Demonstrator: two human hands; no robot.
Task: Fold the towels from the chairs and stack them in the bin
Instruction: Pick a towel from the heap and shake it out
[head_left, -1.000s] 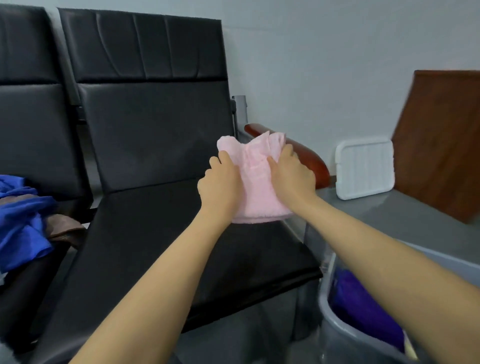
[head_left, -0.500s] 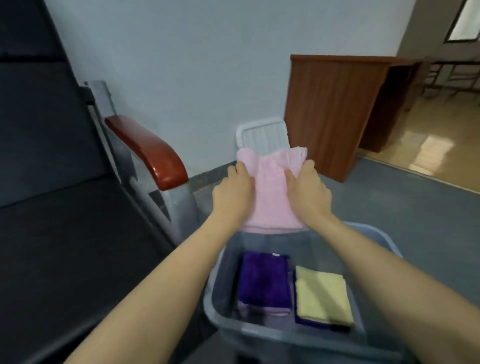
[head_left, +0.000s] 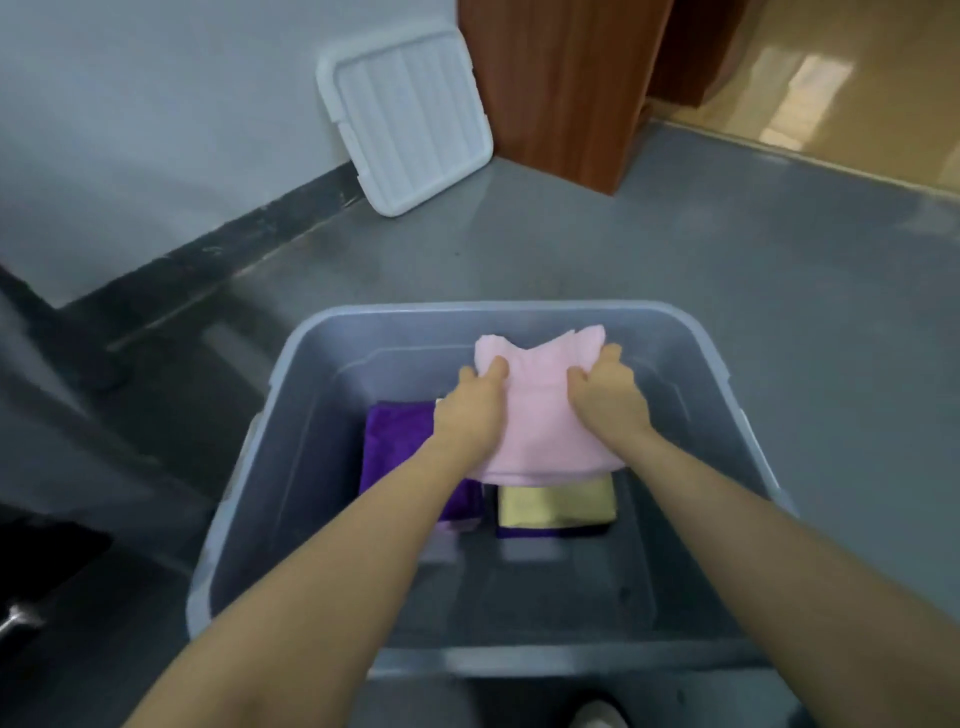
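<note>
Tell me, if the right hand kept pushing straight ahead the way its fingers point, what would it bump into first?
Probably the far wall of the grey bin. The right hand grips the pink towel and points toward that wall; nothing else shows between, though depth is hard to judge.

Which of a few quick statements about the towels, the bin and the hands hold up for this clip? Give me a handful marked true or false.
1. Both hands hold the pink towel over the bin. True: the left hand and right hand each have a grip on a side of it.
2. The bin holds no towels yet. False: a purple towel and a yellow towel already lie inside.
3. The yellow towel lies on top of a dark purple one. True: a purple edge shows under it.
4. The white lid is on the bin. False: it leans against the wall, and the bin is open.
5. The pink towel is spread out flat. False: it is folded into a compact bundle.
</note>
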